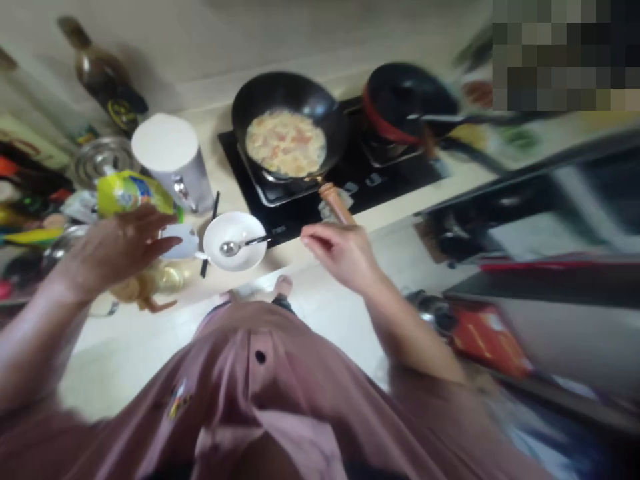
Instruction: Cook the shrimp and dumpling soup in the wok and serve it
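Note:
My left hand [123,247] is open, thumb apart from the outstretched fingers. It hovers by a yellow-green packet [120,193] and a small white lidded container [180,241]; I cannot tell whether it touches either. My right hand [343,257] is closed, thumb against curled fingers, near the end of the wok's wooden handle [335,202]. Whatever it may hold is hidden. Pale food with orange-pink pieces [287,143] covers the bottom of the black wok [333,113] on the hob. Between my hands, a white bowl [250,257] has a metal spoon [231,249] in it.
A red-and-black pan [390,120] stands on the right burner of the black hob [290,223]. Behind my left hand are a white canister [167,153] and a dark bottle [107,77]. A black chopstick [215,207] lies by the bowl. An amber jar [170,279] sits near the counter edge.

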### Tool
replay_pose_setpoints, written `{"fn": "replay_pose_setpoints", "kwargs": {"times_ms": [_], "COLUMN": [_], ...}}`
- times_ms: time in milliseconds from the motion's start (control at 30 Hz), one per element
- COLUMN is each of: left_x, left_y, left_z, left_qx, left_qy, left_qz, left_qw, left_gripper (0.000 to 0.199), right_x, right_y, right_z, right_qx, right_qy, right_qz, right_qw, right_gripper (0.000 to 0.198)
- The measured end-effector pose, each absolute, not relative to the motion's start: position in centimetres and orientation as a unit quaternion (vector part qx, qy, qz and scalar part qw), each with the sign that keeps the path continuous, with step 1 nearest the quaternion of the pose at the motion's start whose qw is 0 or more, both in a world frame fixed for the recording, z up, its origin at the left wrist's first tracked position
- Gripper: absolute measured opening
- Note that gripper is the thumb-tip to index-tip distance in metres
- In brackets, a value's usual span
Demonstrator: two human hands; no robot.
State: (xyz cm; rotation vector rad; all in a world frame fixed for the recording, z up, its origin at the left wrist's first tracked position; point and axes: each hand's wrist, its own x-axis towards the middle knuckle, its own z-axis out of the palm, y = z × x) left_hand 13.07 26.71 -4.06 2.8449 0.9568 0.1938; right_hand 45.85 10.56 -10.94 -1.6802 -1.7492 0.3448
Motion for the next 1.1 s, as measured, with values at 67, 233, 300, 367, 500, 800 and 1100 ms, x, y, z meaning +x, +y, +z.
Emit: {"fn": "replay_pose_setpoints", "kwargs": {"times_ms": [67,233,300,367,500,800,1100], "left_x": [14.3,19.0,20.8,22.5,25.2,26.3,27.3], "left_y": [23.2,14.6,11.7,9.4,7.5,10.7,10.1], "left_z": [-2.6,-7.3,-11.6,-15.7,-20.4,-23.1,-22.2], "left_qx": [0.941,0.823,0.687,0.537,0.274,0.153,0.173], "left_qy": [0.313,0.404,0.497,0.567,0.647,0.585,0.612], "left_qz": [0.088,0.167,0.21,0.262,0.376,0.558,0.471], "left_qw": [0.091,0.363,0.488,0.567,0.604,0.568,0.611], "left_gripper": [0.039,0.03,0.033,0.039,0.038,0.038,0.025], "right_x": [47.4,46.2,44.5,42.9,41.4,43.3,59.4], "right_y": [12.5,18.9,20.0,20.2,19.9,20.6,22.6], "right_z": [-10.3,-10.6,-11.8,-13.4,-15.6,-13.5,-9.4], "right_qx": [-0.64,-0.57,-0.538,-0.513,-0.484,-0.446,-0.609], "right_qy": [-0.713,-0.806,-0.818,-0.82,-0.826,-0.875,-0.779], "right_qz": [0.134,0.156,0.181,0.217,0.243,0.173,0.038], "right_qw": [0.251,-0.019,-0.091,-0.134,-0.157,-0.075,0.144], "right_gripper": [0.017,0.03,0.046,0.057,0.048,0.039,0.035]}}
